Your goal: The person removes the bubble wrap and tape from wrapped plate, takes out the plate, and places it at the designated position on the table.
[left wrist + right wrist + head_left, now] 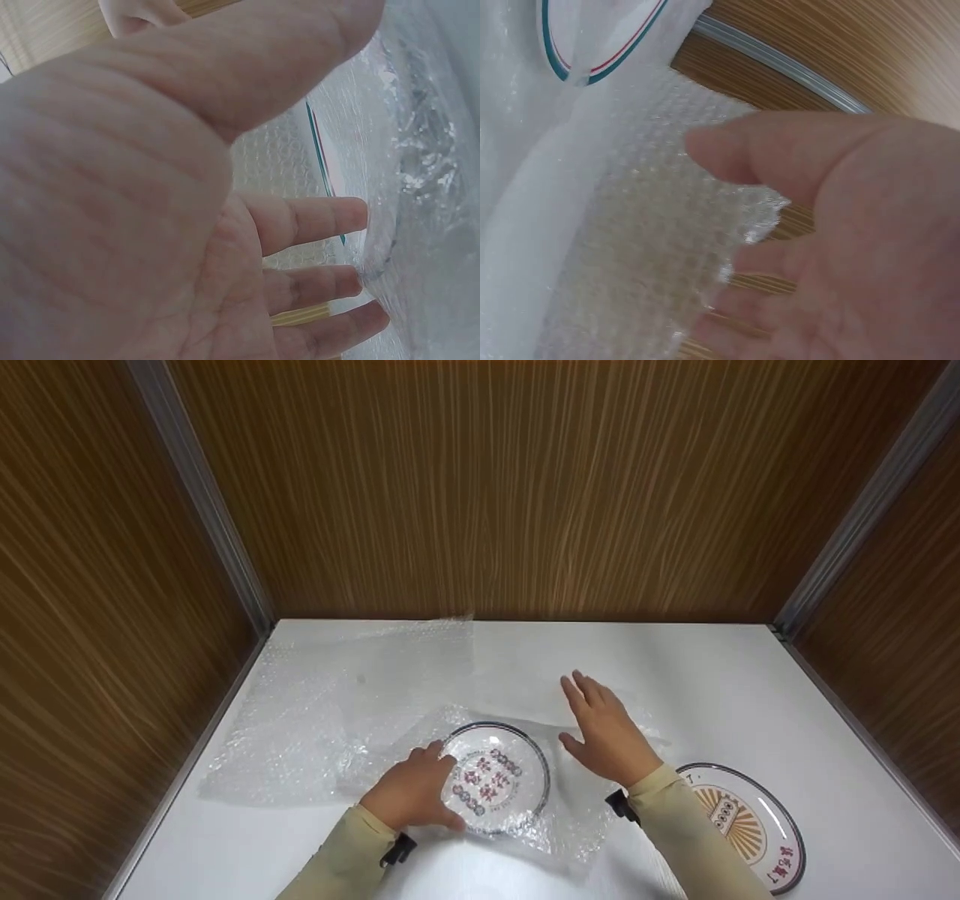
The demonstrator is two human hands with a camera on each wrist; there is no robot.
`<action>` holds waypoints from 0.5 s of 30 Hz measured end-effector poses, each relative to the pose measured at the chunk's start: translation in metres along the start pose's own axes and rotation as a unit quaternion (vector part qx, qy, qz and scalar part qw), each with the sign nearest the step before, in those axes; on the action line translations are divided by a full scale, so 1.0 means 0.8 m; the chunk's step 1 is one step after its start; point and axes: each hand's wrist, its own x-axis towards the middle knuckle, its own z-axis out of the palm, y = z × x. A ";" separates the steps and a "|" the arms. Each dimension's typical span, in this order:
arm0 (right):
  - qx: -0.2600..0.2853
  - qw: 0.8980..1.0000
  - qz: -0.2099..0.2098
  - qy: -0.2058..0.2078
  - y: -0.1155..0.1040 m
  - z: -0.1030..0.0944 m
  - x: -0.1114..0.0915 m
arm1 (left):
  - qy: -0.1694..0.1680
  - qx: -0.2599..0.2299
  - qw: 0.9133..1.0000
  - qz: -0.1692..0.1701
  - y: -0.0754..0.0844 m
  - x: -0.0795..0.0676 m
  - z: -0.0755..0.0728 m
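Observation:
A round plate point(495, 780) with a dark double rim and red and blue designs lies under clear bubble wrap point(300, 720) at the middle front of the table. My left hand point(412, 791) is at the plate's left edge, thumb towards the front. In the left wrist view its fingers point(322, 217) are straight, with the tips against the wrap. My right hand point(607, 735) is held above the wrap, right of the plate, with its fingers extended and nothing in them. Bubble wrap point(652, 225) also shows beyond its thumb in the right wrist view.
A second plate point(754, 829), with an orange sunburst and red characters, lies uncovered at the front right, partly behind my right forearm. Loose wrap spreads to the table's back left. Wood-grain panels point(480, 495) enclose the white table point(705, 682) at the back and sides.

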 end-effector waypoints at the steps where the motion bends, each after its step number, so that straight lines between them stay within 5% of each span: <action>1: -0.001 1.000 -0.005 0.006 0.000 0.000 0.001 | 0.000 0.000 1.000 0.000 0.000 0.000 0.000; 6: -0.004 0.999 -0.027 0.024 -0.003 0.000 0.005 | 0.003 -0.004 1.000 0.001 0.002 0.000 -0.003; 15: 0.016 1.000 -0.011 -0.006 -0.003 0.004 0.006 | 0.009 -0.001 1.000 0.008 0.003 -0.004 -0.004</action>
